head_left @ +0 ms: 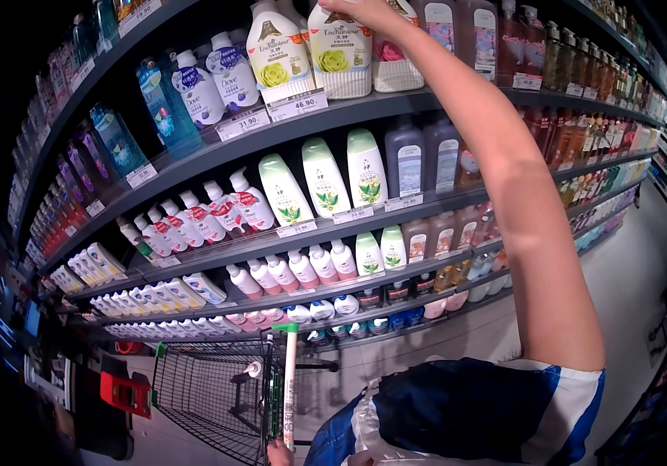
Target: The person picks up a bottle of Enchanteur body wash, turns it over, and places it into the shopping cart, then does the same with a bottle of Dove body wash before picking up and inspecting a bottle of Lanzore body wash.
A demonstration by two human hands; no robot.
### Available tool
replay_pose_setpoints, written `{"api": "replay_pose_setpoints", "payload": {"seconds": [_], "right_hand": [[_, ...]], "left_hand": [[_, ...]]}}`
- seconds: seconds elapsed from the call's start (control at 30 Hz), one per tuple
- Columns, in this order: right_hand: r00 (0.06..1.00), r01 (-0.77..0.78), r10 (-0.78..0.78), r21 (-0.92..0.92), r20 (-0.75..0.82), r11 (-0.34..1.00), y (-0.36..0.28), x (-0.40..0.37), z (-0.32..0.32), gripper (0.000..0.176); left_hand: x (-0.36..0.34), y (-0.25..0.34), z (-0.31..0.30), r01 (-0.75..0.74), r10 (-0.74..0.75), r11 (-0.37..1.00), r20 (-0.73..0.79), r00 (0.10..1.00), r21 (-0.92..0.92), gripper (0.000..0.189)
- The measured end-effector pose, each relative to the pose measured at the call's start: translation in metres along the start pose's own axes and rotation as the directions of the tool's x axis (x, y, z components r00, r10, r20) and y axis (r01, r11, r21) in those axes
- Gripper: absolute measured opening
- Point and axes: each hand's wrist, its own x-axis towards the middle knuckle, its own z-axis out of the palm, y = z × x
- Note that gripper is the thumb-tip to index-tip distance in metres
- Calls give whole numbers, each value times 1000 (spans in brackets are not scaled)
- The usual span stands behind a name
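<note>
1. The shelf unit (pixel 395 103) spreads in front of the right hand (pixel 353 8) and below it, its tiers packed with bottles.
2. The shopping cart (pixel 193 346), a dark wire basket, stands on the floor well below the right hand and just ahead of the left hand (pixel 280 453). A red panel (pixel 125 394) is at its far end from the left hand.
3. The cart's pale handle (pixel 290 380), with a green end, runs up from the left hand, which is closed around its lower part; the picture edge cuts off some of that hand.
4. The white Enchanteur bottle with a yellow-green flower (pixel 339 58) stands upright directly under the right hand, whose fingers touch its top. The picture edge hides the rest, so I cannot tell how firmly they grip.
5. A matching bottle (pixel 276 62) is just left of the right hand; a pink-flowered one (pixel 395 66) is on the other side, partly behind the forearm.
6. White bottles with green tops (pixel 323 182) stand one tier below the right hand.
7. The 46.90 price tag (pixel 297 107) is on the shelf edge, below and left of the right hand.
</note>
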Motion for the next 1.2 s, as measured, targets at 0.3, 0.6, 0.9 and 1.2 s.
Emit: {"api": "replay_pose_setpoints", "payload": {"seconds": [0.3, 0.6, 0.9, 1.2], "right_hand": [[996, -81, 84, -55, 42, 995, -5, 3, 4, 27], [979, -190, 197, -117, 53, 975, -6, 7, 7, 32], [902, -408, 412, -60, 127, 911, -30, 6, 12, 18], [898, -409, 421, -110, 132, 906, -25, 12, 10, 15]], "left_hand": [[-16, 40, -53, 190, -171, 948, 97, 980, -255, 17], [-11, 39, -52, 154, -139, 959, 79, 987, -238, 17], [-10, 35, -52, 117, -106, 971, 64, 992, -209, 16], [-9, 31, -50, 68, -63, 986, 33, 997, -150, 16]]}}
